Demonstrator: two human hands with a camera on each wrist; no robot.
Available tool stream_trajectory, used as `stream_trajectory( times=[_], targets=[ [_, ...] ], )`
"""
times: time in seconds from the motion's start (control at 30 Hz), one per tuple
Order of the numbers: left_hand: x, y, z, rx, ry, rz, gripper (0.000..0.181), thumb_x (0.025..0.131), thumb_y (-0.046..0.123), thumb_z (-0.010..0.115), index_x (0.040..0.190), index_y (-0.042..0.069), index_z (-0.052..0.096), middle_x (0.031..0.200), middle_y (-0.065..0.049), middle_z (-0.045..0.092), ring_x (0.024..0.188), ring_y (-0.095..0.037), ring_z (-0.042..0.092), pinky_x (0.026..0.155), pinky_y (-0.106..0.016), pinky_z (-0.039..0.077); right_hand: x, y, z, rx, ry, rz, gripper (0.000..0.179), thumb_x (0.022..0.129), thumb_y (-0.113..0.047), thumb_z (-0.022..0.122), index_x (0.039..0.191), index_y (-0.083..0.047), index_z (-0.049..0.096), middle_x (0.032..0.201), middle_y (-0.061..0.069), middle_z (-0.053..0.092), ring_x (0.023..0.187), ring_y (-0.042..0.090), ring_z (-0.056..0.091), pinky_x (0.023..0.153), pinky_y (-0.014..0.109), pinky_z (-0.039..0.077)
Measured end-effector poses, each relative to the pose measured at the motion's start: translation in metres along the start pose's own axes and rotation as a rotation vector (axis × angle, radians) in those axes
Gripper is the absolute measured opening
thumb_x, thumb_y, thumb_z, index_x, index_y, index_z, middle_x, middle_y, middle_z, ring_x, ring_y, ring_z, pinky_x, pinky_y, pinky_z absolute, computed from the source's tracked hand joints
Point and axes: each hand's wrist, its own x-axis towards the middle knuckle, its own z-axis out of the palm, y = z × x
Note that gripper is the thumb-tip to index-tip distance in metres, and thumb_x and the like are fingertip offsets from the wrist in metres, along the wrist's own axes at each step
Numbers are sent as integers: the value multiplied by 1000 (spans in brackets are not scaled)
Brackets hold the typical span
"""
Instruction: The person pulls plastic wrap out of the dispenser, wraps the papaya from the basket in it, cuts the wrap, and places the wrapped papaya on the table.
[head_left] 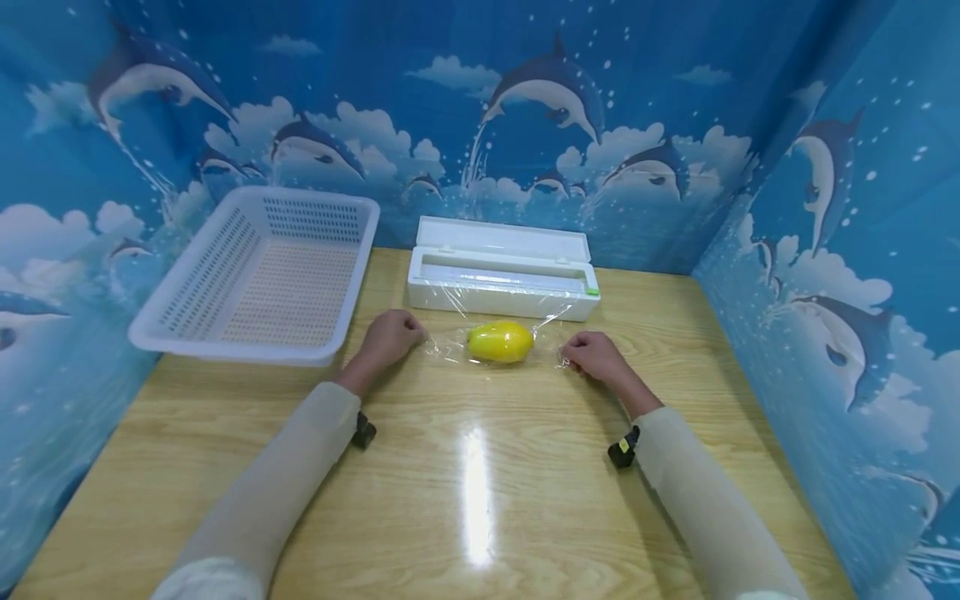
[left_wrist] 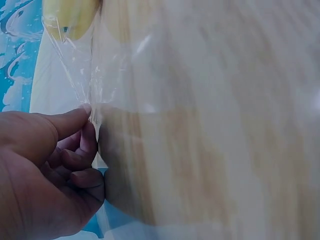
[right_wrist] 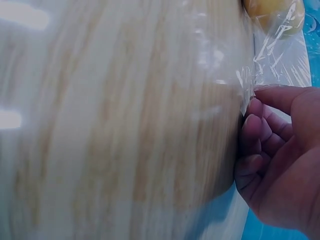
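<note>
A yellow fruit, shaped like a mango or papaya (head_left: 501, 342), lies on the table under clear cling film (head_left: 447, 345). The film runs from the open white dispenser box (head_left: 502, 297) behind the fruit. To the fruit's left, my left hand (head_left: 390, 337) pinches one corner of the film between thumb and forefinger. My right hand (head_left: 596, 356) pinches the opposite corner on the fruit's right. In the left wrist view the film (left_wrist: 75, 70) gathers into creases at the thumb tip. Similar creases in the film (right_wrist: 272, 55) reach the right fingertips in the right wrist view.
A white slotted plastic basket (head_left: 345, 283) stands at the back left of the wooden table (head_left: 420, 483). The box's raised lid (head_left: 502, 239) leans back near the dolphin-print curtain (head_left: 450, 108). A green piece (head_left: 592, 292) sits at the box's right end.
</note>
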Motion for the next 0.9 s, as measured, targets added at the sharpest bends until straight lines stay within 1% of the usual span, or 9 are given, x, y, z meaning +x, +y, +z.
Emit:
stream_trajectory(
  times=[0.1,0.3,0.4,0.47,0.67,0.73,0.9],
  targets=[
    [0,2,0,27,-5,-15,18,94,24,70,95,6,71,102,-12,71,95,-30,63,91,-44,52,0,-2,1,-46,1,4,23,96,-30,62,97,-8,67,75,3,62,62,15,52,55,27,45],
    [0,4,1,92,0,-2,20,93,26,71,93,6,70,100,-12,71,92,-30,64,88,-44,53,1,-4,3,-168,34,16,26,96,-37,63,99,-12,68,75,2,62,64,17,54,58,30,45],
    [0,5,2,108,2,1,20,93,27,70,92,7,70,99,-11,71,90,-29,64,86,-44,53,2,-5,4,-217,48,27,27,97,-39,62,102,-13,67,79,3,62,70,18,55,62,31,43],
    [1,4,2,114,0,-1,21,93,28,70,93,7,70,99,-11,71,90,-29,64,85,-43,53,1,-5,5,-242,62,19,28,97,-40,62,102,-13,67,85,4,63,75,20,55,66,32,42],
    [3,-2,1,109,-14,6,23,94,29,70,97,7,72,101,-11,72,90,-28,64,85,-44,53,1,-6,7,-290,96,-9,26,98,-37,61,103,-13,67,102,7,67,88,23,57,74,35,41],
    [4,-2,1,102,-19,11,21,94,28,70,97,7,73,101,-12,73,91,-29,64,87,-45,53,1,-6,7,-299,98,-8,25,99,-36,60,103,-13,67,104,7,67,90,24,58,76,37,42],
    [5,-3,1,89,-32,18,19,96,24,68,99,7,75,107,-13,74,100,-32,66,96,-47,52,3,-6,7,-306,97,7,22,99,-34,59,102,-14,67,104,7,68,89,24,57,76,37,42]
  ],
)
